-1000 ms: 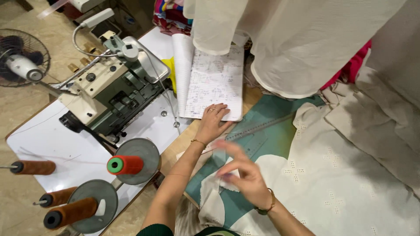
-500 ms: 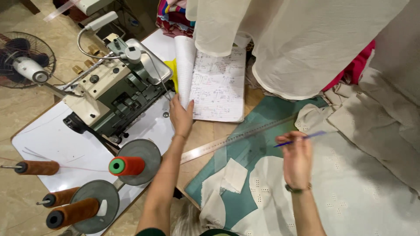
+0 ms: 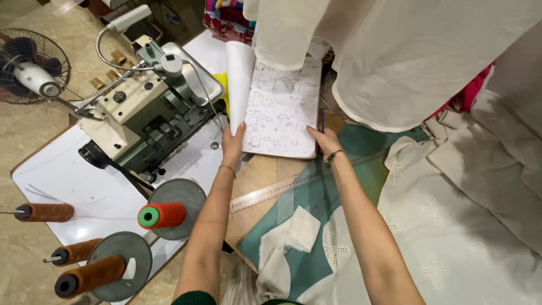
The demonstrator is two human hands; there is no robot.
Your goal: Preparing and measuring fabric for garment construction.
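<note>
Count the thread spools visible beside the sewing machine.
4, all at lower left: an orange spool with a green core, and three brown ones nearer the frame corner. Others may lie out of frame.
</note>
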